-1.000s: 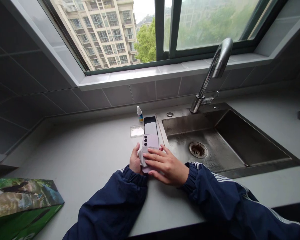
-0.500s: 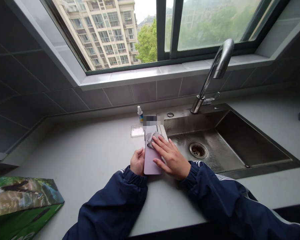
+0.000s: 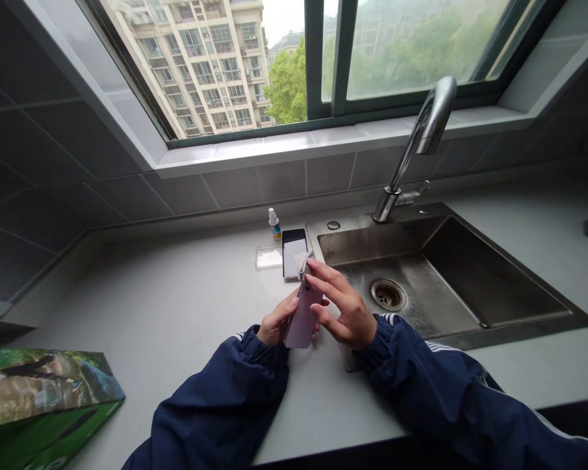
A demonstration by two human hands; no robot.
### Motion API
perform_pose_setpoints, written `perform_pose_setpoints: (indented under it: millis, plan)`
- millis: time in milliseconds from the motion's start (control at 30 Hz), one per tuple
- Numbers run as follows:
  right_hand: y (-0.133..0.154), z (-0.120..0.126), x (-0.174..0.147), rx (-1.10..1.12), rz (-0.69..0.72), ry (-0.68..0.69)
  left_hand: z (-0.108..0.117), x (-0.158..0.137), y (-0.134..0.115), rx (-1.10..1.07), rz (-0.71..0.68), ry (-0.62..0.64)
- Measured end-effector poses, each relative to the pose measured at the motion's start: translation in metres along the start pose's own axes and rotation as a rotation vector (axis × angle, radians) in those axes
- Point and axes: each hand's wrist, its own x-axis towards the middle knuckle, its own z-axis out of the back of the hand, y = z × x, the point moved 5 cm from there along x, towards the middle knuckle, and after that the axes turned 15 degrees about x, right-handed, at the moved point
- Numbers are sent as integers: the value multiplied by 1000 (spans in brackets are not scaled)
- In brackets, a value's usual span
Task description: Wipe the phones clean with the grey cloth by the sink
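Observation:
My left hand [image 3: 277, 320] is wrapped round a lilac smartphone [image 3: 302, 323], which it holds tilted above the counter with the plain back facing up. Pinched in the fingers of my right hand [image 3: 345, 310] is a small grey cloth [image 3: 304, 264], at the phone's far end. Whether the cloth presses on the phone's edge is hidden by the fingers. Just beyond lies a flat, dark-framed device with a pale screen [image 3: 294, 251], like a second phone. A clear phone case [image 3: 268, 258] lies left of it, and a small white-capped spray bottle [image 3: 274, 224] stands behind.
To the right is a steel sink [image 3: 514, 329] with a drain [image 3: 389, 295] and a tall curved faucet [image 3: 416, 156]. A green printed box [image 3: 49, 405] sits at the counter's [image 3: 186, 294] near left. The window [image 3: 318, 59] rises behind the counter.
My left hand has tilted the smartphone and drawn it slightly nearer, uncovering more of the dark-framed device. The cloth has shifted from the phone's back to its far end, my right fingers more bent.

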Motion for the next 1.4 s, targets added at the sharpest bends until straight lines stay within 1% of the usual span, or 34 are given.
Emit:
perform_pose_setpoints:
  millis: [100, 167, 267, 367, 433, 533, 567, 733, 833, 967, 1033, 1100, 1267, 1400]
  plan:
    - [3, -3, -1, -56, 41, 65, 6, 1, 5, 4, 62, -18]
    - [2, -5, -1, -99, 29, 78, 10, 3, 8, -14, 74, -24]
    - [-2, -3, 0, -114, -34, 22, 8, 5, 8, -30, 43, 2]
    - [-4, 0, -1, -67, -104, -40, 4, 5, 5, -12, 14, 23]
    - [-2, 1, -1, -45, -95, -51, 3, 4, 3, 10, 7, 8]
    - [3, 0, -1, -46, -24, -25, 4, 3, 3, 21, 4, -13]
    - [3, 0, 0, -51, -25, -19, 3, 3, 3, 19, 0, -8]
    - [-4, 2, 0, -47, -154, -59, 2, 5, 2, 4, -22, 22]
    - [-4, 2, -1, -27, -121, -48, 0, 4, 0, 29, -28, 5]
    - [1, 1, 0, -34, -17, 8, -2, 3, -2, 38, 12, 0]
    - [2, -1, 0, -63, 6, 40, -2, 3, -2, 23, 34, -10]
    - [1, -2, 0, -81, -15, 50, -2, 2, -2, 10, 52, -8]
    - [-5, -1, 1, -27, -142, -19, 0, 2, -1, -61, 37, 21]
    - [-8, 2, 0, -12, -191, -72, 3, 0, 1, -116, 67, 44]
